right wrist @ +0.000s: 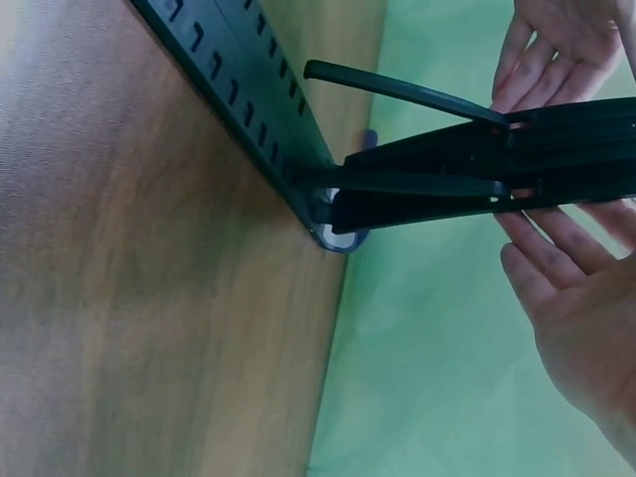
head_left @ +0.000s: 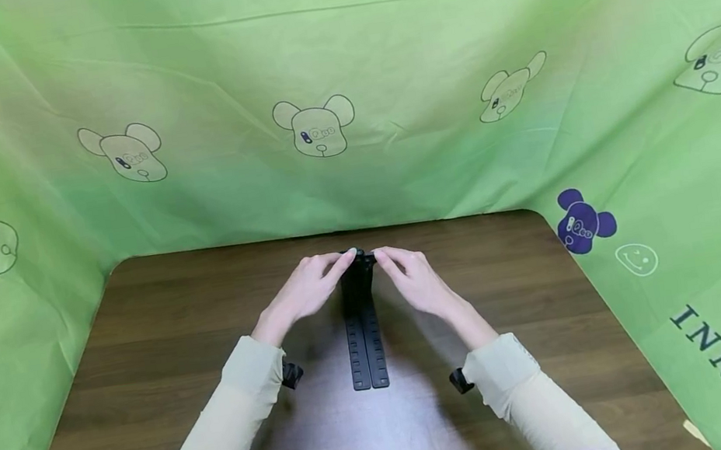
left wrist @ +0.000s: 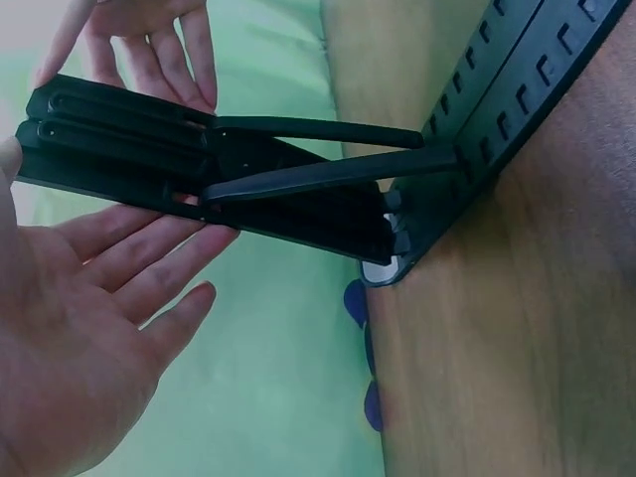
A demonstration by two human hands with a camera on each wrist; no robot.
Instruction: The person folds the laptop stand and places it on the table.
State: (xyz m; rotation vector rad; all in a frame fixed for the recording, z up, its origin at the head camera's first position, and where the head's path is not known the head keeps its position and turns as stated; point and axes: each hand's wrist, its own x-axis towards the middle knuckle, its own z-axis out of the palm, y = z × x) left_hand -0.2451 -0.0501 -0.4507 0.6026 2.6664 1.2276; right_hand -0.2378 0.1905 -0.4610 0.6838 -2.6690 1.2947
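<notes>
A black folding laptop stand [head_left: 367, 354] stands on the table, its long slotted base lying flat and its upper part raised at the far end. My left hand [head_left: 305, 289] holds the left edge of the raised part, thumb near its top and fingers along the side. On the opposite edge, my right hand [head_left: 420, 280] grips it near the top with thumb and fingers. Two thin support arms [left wrist: 333, 174] reach from the raised part toward the base slots. In the right wrist view one support arm [right wrist: 397, 91] ends in the air, apart from the slotted base [right wrist: 243, 94].
The brown wooden table [head_left: 171, 412] has its far edge just beyond the stand. Green cloth [head_left: 374, 42] with printed bear heads hangs behind and along both sides. A small pale object [head_left: 694, 432] lies at the right table edge.
</notes>
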